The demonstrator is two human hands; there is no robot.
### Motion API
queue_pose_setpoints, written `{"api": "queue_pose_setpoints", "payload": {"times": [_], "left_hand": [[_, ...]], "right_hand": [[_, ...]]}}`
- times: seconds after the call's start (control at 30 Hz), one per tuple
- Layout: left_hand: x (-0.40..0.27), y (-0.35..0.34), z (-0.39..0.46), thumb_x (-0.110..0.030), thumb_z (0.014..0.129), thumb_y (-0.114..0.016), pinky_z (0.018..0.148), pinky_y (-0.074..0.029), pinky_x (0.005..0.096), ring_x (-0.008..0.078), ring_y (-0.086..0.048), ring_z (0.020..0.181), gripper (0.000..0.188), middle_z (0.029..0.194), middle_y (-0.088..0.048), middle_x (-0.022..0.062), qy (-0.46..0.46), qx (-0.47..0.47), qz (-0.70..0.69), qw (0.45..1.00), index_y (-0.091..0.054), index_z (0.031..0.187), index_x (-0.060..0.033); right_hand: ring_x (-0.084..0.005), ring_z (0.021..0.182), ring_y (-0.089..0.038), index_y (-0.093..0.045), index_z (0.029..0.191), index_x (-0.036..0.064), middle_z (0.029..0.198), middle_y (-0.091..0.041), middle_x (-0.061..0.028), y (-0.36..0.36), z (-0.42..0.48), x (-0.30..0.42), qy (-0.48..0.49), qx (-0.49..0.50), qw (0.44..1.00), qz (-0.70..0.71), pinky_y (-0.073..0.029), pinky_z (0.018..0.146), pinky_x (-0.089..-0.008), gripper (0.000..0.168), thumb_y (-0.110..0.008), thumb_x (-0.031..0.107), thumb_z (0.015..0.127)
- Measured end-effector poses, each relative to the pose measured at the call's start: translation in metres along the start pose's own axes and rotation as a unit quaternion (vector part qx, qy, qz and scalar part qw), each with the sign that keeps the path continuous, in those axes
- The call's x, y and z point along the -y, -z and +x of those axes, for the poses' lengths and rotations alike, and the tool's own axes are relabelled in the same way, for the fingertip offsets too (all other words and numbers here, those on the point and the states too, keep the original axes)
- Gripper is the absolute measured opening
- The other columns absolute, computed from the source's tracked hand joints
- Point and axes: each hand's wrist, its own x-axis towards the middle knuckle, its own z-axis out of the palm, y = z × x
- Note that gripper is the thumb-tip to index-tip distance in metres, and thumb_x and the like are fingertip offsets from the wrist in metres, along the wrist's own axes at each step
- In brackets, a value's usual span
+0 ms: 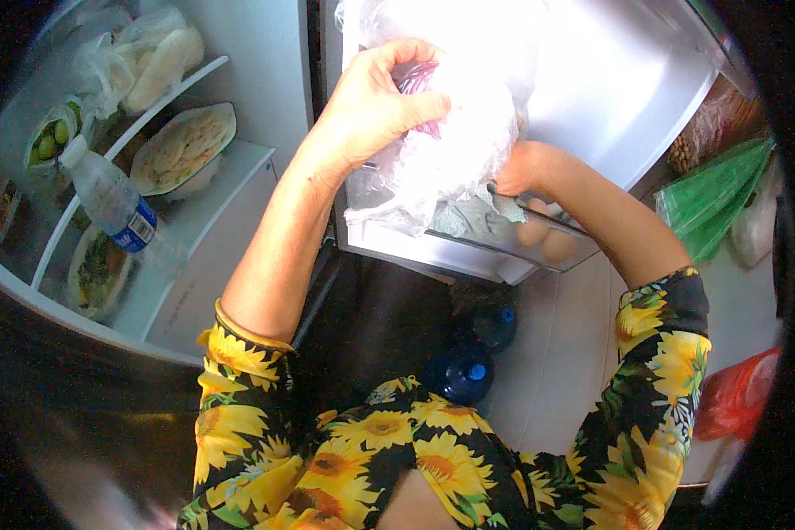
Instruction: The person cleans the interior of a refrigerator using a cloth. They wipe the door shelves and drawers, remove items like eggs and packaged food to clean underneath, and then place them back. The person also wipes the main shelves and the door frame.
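My left hand (397, 99) pinches a thin clear plastic bag (464, 132) with its thumb and fingers, and something purple and white shows at the grip. Strong glare washes out much of the bag. At the bag's right side, my right hand (520, 169) reaches down into the clear door bin (517, 248) of an open fridge; its fingertips are hidden behind the bag and a pale green crumpled sheet (467, 218). Brown eggs (534, 228) lie in the bin just below that hand.
To the left, fridge shelves (172, 99) hold a plastic bottle (116, 199), a plate of food (185, 149) and bagged items. Large blue water bottles (464, 371) stand on the floor below. Green (715, 192) and red (735, 397) bags lie at the right.
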Motion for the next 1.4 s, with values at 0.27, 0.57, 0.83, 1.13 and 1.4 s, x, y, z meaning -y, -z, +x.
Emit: {"api": "queue_pose_setpoints", "payload": {"times": [0.27,0.57,0.83,1.13,1.4], "left_hand": [[0.003,0.005,-0.001,-0.002,0.071,-0.068,0.063,-0.052,0.0244,0.012,-0.06,0.073,0.039,0.093,-0.06,0.0064,-0.01,-0.013,-0.029,0.999,-0.057,0.107,0.0062],[0.004,0.008,-0.004,-0.002,0.072,-0.068,0.063,-0.052,0.0243,0.0118,-0.06,0.073,0.037,0.092,-0.06,0.0056,-0.011,-0.007,-0.044,0.999,-0.057,0.106,0.0051],[0.005,0.005,-0.005,-0.002,0.072,-0.068,0.061,-0.052,0.025,0.0129,-0.061,0.071,0.036,0.091,-0.061,0.0079,0.004,0.012,0.004,1.0,-0.057,0.105,0.0066],[0.002,0.007,-0.004,-0.001,0.072,-0.068,0.061,-0.053,0.025,0.0127,-0.061,0.07,0.034,0.09,-0.061,0.0071,-0.001,0.013,-0.031,0.999,-0.058,0.103,0.006],[0.008,0.01,-0.003,-0.002,0.072,-0.069,0.061,-0.053,0.0256,0.013,-0.061,0.07,0.035,0.09,-0.061,0.0073,0.009,0.011,-0.024,1.0,-0.058,0.104,0.0058]], "right_hand": [[-0.0301,0.117,-0.049,-0.056,0.122,0.013,0.125,-0.053,-0.0167,-0.02,0.023,-0.004,0.016,-0.049,0.998,0.037,-0.037,0.101,-0.0379,0.045,-0.049,0.014,0.078],[-0.0308,0.118,-0.048,-0.056,0.123,0.013,0.126,-0.052,-0.0171,-0.022,0.032,-0.002,0.022,-0.035,0.999,0.0,-0.036,0.102,-0.038,0.047,-0.049,0.01,0.076],[-0.0314,0.12,-0.047,-0.055,0.123,0.013,0.128,-0.05,-0.0175,-0.004,0.01,0.003,0.029,0.019,0.999,-0.041,-0.035,0.103,-0.0382,0.049,-0.048,0.007,0.075],[-0.0321,0.121,-0.045,-0.055,0.124,0.014,0.13,-0.049,-0.0179,-0.017,0.021,-0.002,0.032,-0.004,0.999,-0.035,-0.034,0.104,-0.0383,0.052,-0.047,0.004,0.074],[-0.0328,0.123,-0.044,-0.055,0.125,0.014,0.131,-0.048,-0.0183,-0.019,0.017,-0.002,0.034,-0.014,0.999,-0.035,-0.033,0.105,-0.0385,0.054,-0.046,0.0,0.073]]}}
